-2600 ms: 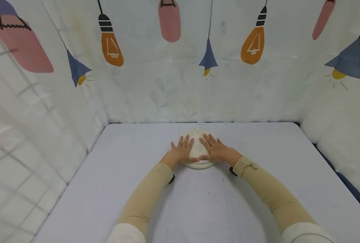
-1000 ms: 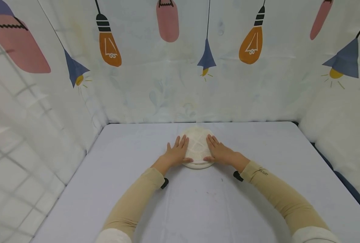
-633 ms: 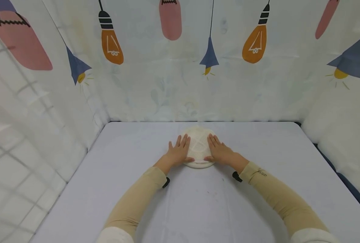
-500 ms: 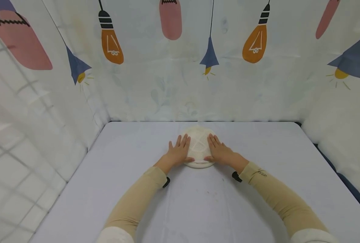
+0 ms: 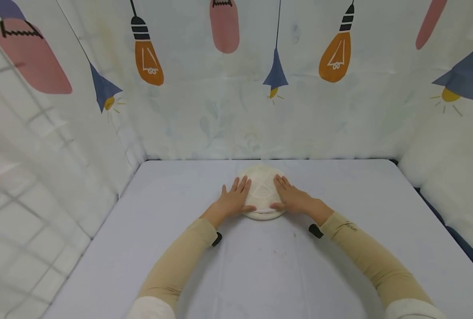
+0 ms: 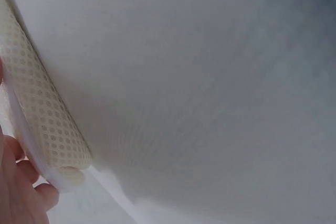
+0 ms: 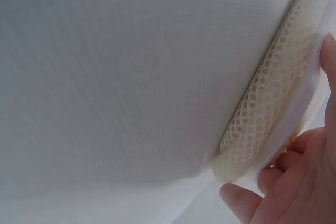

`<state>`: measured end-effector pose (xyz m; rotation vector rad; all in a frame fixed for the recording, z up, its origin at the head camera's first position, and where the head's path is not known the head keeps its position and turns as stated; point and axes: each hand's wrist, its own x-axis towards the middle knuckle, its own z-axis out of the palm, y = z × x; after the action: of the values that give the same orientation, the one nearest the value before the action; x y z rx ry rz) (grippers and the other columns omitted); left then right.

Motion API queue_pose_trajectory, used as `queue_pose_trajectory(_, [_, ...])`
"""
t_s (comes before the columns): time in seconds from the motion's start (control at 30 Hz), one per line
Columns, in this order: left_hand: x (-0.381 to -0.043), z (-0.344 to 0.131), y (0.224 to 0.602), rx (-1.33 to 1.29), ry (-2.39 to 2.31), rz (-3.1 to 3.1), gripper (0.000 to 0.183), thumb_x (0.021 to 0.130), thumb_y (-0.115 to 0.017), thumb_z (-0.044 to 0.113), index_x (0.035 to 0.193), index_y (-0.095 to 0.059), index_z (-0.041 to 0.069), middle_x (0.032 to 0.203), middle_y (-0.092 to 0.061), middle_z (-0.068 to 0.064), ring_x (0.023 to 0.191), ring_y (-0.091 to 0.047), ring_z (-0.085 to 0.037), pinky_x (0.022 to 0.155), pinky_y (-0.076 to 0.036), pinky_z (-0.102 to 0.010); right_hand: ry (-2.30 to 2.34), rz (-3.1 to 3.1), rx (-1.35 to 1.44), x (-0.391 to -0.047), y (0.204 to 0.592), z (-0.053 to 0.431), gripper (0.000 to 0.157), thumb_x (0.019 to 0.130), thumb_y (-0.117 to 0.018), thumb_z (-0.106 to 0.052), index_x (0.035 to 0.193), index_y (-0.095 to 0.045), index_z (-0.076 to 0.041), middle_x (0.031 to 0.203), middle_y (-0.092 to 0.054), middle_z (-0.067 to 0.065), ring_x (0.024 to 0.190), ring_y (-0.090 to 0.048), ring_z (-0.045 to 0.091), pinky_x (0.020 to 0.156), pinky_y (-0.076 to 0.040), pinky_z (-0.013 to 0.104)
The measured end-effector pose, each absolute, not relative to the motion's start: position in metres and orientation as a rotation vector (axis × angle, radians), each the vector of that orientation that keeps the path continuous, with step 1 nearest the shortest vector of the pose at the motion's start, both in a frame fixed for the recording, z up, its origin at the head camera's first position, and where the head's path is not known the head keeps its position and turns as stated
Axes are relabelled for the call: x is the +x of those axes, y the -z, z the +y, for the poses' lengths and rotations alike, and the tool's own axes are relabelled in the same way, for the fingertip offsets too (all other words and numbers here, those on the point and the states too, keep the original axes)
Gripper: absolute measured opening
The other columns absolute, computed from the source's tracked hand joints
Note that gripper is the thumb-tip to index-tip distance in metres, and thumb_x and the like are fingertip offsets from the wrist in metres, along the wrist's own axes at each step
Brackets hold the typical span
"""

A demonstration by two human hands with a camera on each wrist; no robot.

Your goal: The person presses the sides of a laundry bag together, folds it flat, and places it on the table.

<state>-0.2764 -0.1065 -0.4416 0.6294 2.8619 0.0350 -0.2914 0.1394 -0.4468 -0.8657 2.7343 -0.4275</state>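
Note:
A round, cream-white mesh laundry bag point(image 5: 262, 195) lies near the far edge of the table, domed, with a smooth pale band along its near rim. My left hand point(image 5: 233, 199) rests on its left side, fingers spread and thumb along the front. On the right side lies my right hand point(image 5: 294, 198), its fingers extended and its thumb pointing inward. Up close in the left wrist view, fingertips touch the bag's pale band beside the honeycomb mesh point(image 6: 44, 108). In the right wrist view, the fingers lie along the bag's edge point(image 7: 268, 87) too.
A white cloth-covered table point(image 5: 204, 274) spreads around the bag, with a few small faint marks in front of it. Behind stands a white curtain point(image 5: 236, 119) printed with lamps and bulbs. Another sheet over a grid point(image 5: 29, 212) closes the left side.
Since the earliest frame, both hands have slid apart from the bag's top toward its sides, uncovering its middle. In the last half second they have stayed nearly still.

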Motion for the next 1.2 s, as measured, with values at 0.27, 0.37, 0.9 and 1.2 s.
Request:
queue_pose_trajectory(0.27, [-0.277, -0.113, 0.439, 0.652, -0.056, 2.860, 0.097, 0.101, -0.051, 0.061, 0.165, -0.004, 0.005, 0.171, 0.001, -0.012, 0.156, -0.001, -0.034, 0.117, -0.016, -0.069, 0.449, 2.723, -0.917, -0.289, 0.444, 0.143, 0.096, 0.105, -0.057, -0.046, 0.159, 0.000, 0.011, 0.167, 0.006, 0.028, 0.153, 0.006, 0.045, 0.121, -0.015, 0.061])
queue_pose_trajectory(0.37, [-0.279, -0.114, 0.437, 0.647, -0.069, 2.861, 0.098, 0.101, -0.050, 0.061, 0.164, -0.002, 0.004, 0.171, 0.001, -0.012, 0.156, 0.000, -0.034, 0.118, -0.015, -0.069, 0.400, 2.747, -0.975, -0.293, 0.442, 0.143, 0.101, 0.102, -0.061, -0.047, 0.158, -0.001, 0.012, 0.166, 0.007, 0.029, 0.152, 0.007, 0.047, 0.120, -0.015, 0.064])
queue_pose_trajectory(0.9, [-0.284, -0.111, 0.433, 0.629, -0.111, 2.822, 0.104, 0.098, -0.056, 0.060, 0.164, 0.000, 0.003, 0.171, 0.005, -0.014, 0.156, 0.002, -0.035, 0.118, -0.013, -0.070, 0.335, 2.645, -1.019, -0.308, 0.439, 0.139, 0.107, 0.098, -0.066, -0.048, 0.161, 0.001, 0.005, 0.168, 0.011, 0.024, 0.153, 0.011, 0.043, 0.121, -0.010, 0.062])
queue_pose_trajectory(1.2, [-0.286, -0.108, 0.437, 0.601, -0.086, 2.823, 0.103, 0.098, -0.056, 0.061, 0.164, -0.001, 0.003, 0.171, 0.003, -0.014, 0.156, 0.002, -0.035, 0.118, -0.014, -0.070, 0.303, 2.633, -1.019, -0.311, 0.444, 0.139, 0.103, 0.101, -0.063, -0.046, 0.161, 0.001, 0.005, 0.168, 0.008, 0.025, 0.154, 0.009, 0.043, 0.122, -0.009, 0.061])
